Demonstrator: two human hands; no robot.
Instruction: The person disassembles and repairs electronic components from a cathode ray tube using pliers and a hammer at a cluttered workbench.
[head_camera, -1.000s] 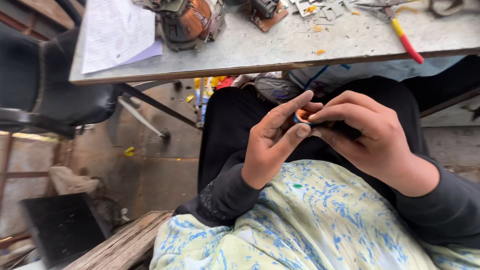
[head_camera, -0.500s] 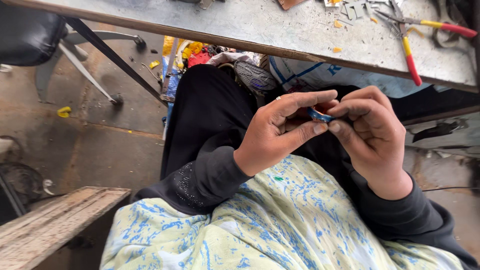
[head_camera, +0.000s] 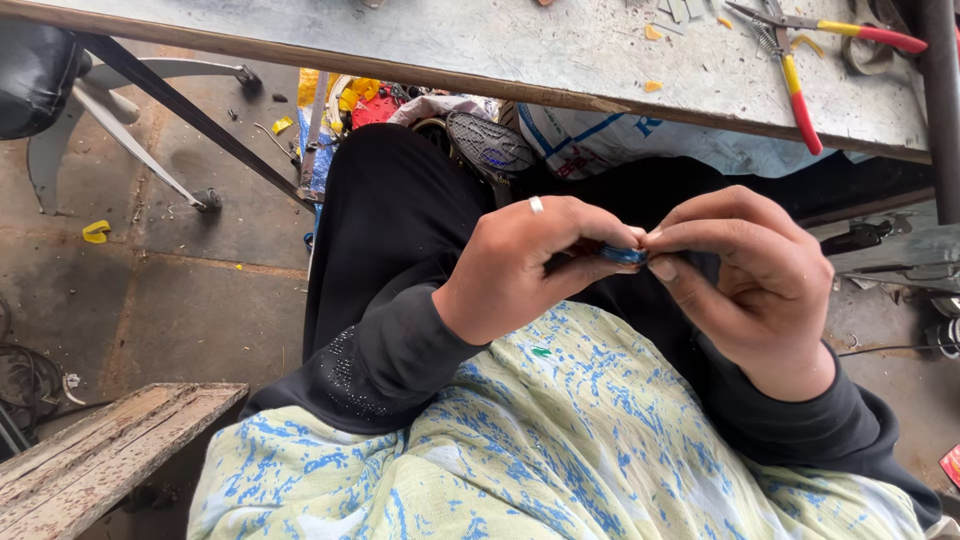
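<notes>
I sit with both hands raised over my lap, fingertips meeting. My left hand, with a ring on one finger, and my right hand together pinch a small blue part between thumbs and forefingers. Most of the part is hidden by the fingers. Black sleeves cover both forearms. Under my arms lies a pale yellow cloth with blue speckles.
A worn grey workbench runs across the top, with red-and-yellow handled pliers on its right end. Below it lie a dark shoe and coloured scraps. A chair base stands at left, a wooden plank at bottom left.
The view has shifted so the bench edge sits higher. My hands stay together over my lap; the piece between the fingertips showed orange a second ago and shows blue now.
</notes>
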